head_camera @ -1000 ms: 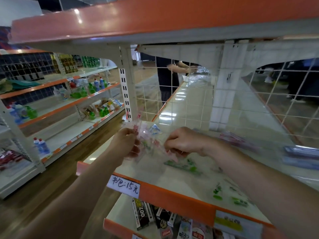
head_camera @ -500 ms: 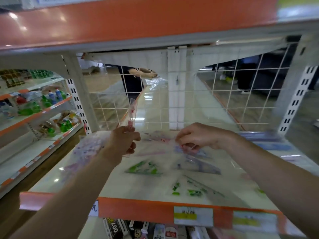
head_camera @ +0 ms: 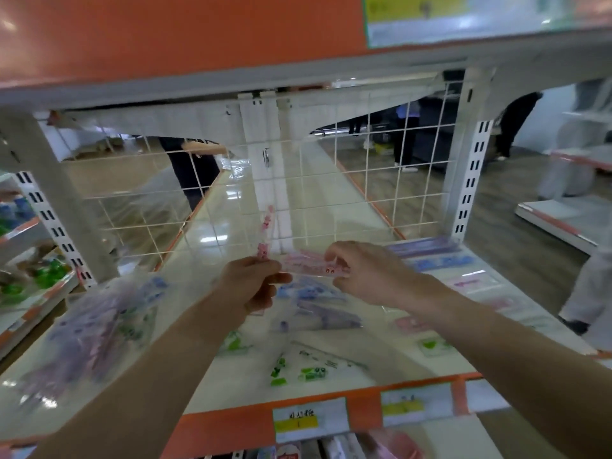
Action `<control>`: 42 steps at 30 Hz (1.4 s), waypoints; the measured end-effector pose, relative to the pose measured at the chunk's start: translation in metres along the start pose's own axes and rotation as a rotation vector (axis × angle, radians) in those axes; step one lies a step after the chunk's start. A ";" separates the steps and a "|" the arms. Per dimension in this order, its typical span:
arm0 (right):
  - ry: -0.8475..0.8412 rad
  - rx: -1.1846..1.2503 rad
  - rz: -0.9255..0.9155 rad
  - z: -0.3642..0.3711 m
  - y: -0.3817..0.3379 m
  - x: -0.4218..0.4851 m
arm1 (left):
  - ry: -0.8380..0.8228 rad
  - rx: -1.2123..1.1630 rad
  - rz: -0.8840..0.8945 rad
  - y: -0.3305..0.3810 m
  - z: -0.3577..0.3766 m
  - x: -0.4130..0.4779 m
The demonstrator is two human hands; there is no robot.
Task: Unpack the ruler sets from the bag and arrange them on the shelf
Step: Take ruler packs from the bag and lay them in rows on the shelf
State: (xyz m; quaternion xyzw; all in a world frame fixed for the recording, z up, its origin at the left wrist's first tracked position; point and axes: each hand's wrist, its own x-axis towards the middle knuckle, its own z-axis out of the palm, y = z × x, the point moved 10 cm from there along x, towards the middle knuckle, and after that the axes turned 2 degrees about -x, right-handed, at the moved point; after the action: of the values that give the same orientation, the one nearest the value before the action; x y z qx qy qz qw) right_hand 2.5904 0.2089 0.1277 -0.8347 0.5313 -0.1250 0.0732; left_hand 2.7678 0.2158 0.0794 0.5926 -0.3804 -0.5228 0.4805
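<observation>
My left hand [head_camera: 253, 283] pinches a clear ruler set with pink print [head_camera: 266, 230], held upright above the shelf [head_camera: 205, 389]. My right hand [head_camera: 367, 276] pinches another pink ruler set [head_camera: 308, 265], held flat between both hands. A clear plastic bag [head_camera: 96, 329] full of ruler sets lies on the shelf's left side. Loose sets lie on the shelf: blue and purple ones [head_camera: 318, 309] under my hands, green ones [head_camera: 298, 369] near the front, pink and purple ones [head_camera: 463, 276] at the right.
A white wire grid [head_camera: 351, 193] backs the shelf, with an orange-edged shelf [head_camera: 185, 34] close overhead. Price labels [head_camera: 308, 420] line the orange front edge. Packaged goods show on the shelf below. People stand in the aisle behind the grid and at the far right.
The view has swung right along the shelf. My hands have drawn apart, the left one raising its pink set upright, the right one holding a second set flat.
</observation>
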 end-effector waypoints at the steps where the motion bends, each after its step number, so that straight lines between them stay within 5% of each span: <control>1: 0.029 -0.063 -0.021 -0.002 0.001 -0.003 | -0.011 0.010 -0.005 -0.001 0.007 0.001; 13: -0.150 -0.153 0.099 -0.017 0.087 -0.035 | -0.148 0.332 0.083 0.011 0.082 -0.006; 23: -0.368 -0.187 0.198 -0.011 0.120 -0.075 | -0.217 0.416 0.082 0.010 0.099 -0.014; 32: -0.395 -0.234 0.238 -0.002 0.130 -0.089 | -0.266 0.458 0.094 0.009 0.106 -0.023; 42: 0.186 -0.151 -0.081 -0.062 0.051 -0.066 | -0.433 0.583 0.122 0.004 0.130 -0.037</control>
State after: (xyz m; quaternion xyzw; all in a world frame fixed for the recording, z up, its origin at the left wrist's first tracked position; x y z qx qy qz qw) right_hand 2.5017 0.2478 0.1658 -0.8434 0.5097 -0.1643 -0.0446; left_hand 2.6343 0.2274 0.0936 0.5565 -0.6408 -0.4763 0.2299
